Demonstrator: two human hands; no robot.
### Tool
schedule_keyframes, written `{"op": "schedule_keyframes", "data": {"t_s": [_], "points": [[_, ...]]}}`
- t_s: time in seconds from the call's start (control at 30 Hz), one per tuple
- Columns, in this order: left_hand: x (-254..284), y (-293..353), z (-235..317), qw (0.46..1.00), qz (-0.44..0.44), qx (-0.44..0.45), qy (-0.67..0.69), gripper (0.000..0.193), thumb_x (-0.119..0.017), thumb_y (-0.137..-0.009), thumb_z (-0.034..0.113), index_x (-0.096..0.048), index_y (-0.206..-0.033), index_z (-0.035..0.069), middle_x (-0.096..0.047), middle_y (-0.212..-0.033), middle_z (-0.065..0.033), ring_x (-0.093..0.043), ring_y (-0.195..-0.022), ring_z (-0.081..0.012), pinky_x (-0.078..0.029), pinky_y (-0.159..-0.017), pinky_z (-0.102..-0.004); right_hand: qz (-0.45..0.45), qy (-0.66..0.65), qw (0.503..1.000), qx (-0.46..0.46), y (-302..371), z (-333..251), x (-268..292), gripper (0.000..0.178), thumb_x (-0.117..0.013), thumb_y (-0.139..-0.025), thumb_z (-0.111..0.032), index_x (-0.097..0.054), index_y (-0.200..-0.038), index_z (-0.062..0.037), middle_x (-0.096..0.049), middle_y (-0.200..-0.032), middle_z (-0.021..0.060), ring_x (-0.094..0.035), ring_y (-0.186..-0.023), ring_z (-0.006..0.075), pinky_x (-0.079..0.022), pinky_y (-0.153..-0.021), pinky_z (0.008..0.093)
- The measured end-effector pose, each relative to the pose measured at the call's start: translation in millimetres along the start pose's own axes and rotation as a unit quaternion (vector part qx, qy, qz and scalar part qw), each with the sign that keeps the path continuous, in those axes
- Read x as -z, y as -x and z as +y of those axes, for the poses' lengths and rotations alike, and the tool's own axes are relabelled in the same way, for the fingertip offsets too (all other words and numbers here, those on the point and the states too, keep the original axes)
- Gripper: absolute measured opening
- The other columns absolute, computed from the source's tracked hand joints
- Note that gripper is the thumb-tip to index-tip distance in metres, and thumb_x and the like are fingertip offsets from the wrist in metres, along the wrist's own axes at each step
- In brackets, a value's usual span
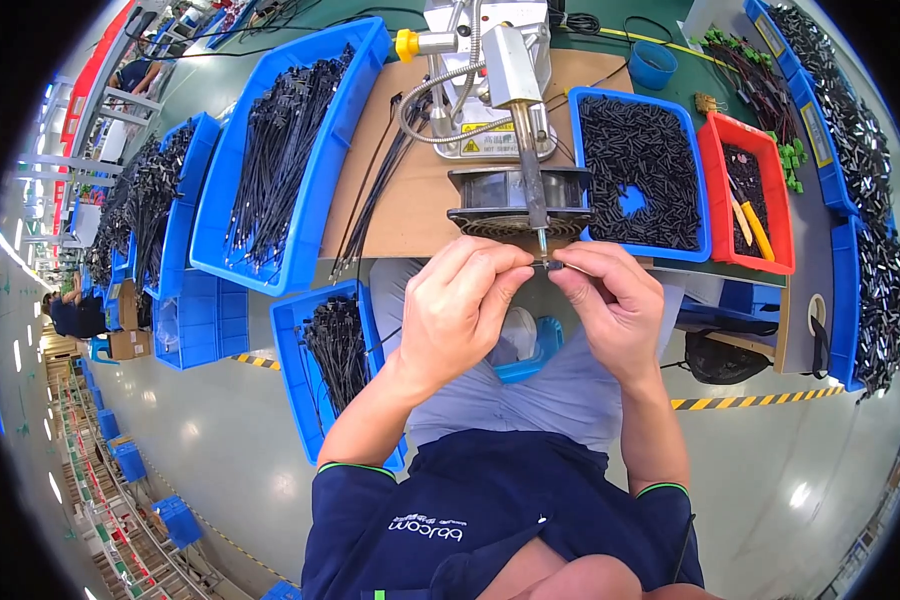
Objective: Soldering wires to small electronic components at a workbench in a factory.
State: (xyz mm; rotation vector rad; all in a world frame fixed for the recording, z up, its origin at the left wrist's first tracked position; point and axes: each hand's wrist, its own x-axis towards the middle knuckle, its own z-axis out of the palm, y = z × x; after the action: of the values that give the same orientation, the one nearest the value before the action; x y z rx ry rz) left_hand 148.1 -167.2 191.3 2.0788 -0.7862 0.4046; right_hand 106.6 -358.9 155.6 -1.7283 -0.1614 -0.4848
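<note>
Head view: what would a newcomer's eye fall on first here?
Probably the white machine at top centre, with its long nozzle pointing down toward the left hand and right hand, the right pinching a small black piece. Next, the red bin right of centre, standing out among blue ones and holding a yellow-handled tool. Then the large blue bin at upper left, full of black cables.

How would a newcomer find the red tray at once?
From the white machine, look right to the blue tray filled with short black pieces. The red tray stands just right of it; its colour and the yellow object inside set it apart.
</note>
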Motion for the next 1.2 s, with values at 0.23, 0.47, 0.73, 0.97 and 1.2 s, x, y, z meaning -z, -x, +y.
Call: {"op": "schedule_keyframes", "data": {"t_s": [0.23, 0.47, 0.73, 0.97, 1.2], "points": [[1, -1, 0, 1.000, -0.008, -0.002, -0.001, 0.014, -0.079, -0.090, 0.001, -0.074, -0.103, 0.002, -0.073, -0.093, -0.0118, -0.070, -0.082, -0.0262, -0.056, -0.070, -0.0344, 0.003, 0.009, 1.000, 0.014, -1, 1, 0, 0.022, -0.084, -0.085, 0.003, -0.078, -0.106, 0.0011, -0.077, -0.102, 0.0131, -0.073, -0.087, 0.0210, -0.058, -0.074, 0.0302], [3, -1, 2, 1.000, -0.013, 0.012, -0.004, 0.014, -0.079, -0.090, 0.001, -0.074, -0.103, 0.002, -0.073, -0.094, -0.0117, -0.070, -0.080, -0.0259, -0.056, -0.068, -0.0339, 0.007, -0.006, 1.000, 0.008, -2, 2, -2, 0.021, -0.083, -0.086, 0.003, -0.078, -0.106, 0.0013, -0.077, -0.102, 0.0133, -0.073, -0.088, 0.0212, -0.058, -0.075, 0.0305], [4, -2, 3, 1.000, -0.010, 0.008, -0.001, 0.014, -0.079, -0.090, 0.002, -0.074, -0.103, 0.002, -0.073, -0.093, -0.0115, -0.070, -0.080, -0.0258, -0.055, -0.068, -0.0339, 0.006, -0.017, 1.000, 0.002, -1, 2, -3, 0.019, -0.083, -0.087, 0.003, -0.078, -0.105, 0.0015, -0.077, -0.102, 0.0131, -0.073, -0.088, 0.0211, -0.058, -0.076, 0.0302], [3, 1, 1, 1.000, -0.009, 0.006, 0.002, 0.013, -0.079, -0.091, 0.003, -0.075, -0.104, 0.002, -0.072, -0.092, -0.0109, -0.069, -0.079, -0.0234, -0.055, -0.067, -0.0326, 0.003, -0.022, 1.000, -0.005, 2, 4, -3, 0.019, -0.082, -0.088, 0.003, -0.078, -0.107, 0.0018, -0.077, -0.102, 0.0122, -0.072, -0.089, 0.0189, -0.057, -0.075, 0.0296], [-2, 19, 2, 0.983, -0.030, 0.148, 0.104, 0.011, -0.079, -0.094, 0.004, -0.076, -0.104, 0.000, -0.072, -0.093, -0.0071, -0.062, -0.072, -0.0108, -0.049, -0.064, -0.0266, 0.001, -0.040, 0.999, -0.033, 18, 9, -4, 0.020, -0.082, -0.089, 0.001, -0.078, -0.109, 0.0011, -0.075, -0.102, 0.0094, -0.067, -0.081, 0.0130, -0.053, -0.068, 0.0257]]}}
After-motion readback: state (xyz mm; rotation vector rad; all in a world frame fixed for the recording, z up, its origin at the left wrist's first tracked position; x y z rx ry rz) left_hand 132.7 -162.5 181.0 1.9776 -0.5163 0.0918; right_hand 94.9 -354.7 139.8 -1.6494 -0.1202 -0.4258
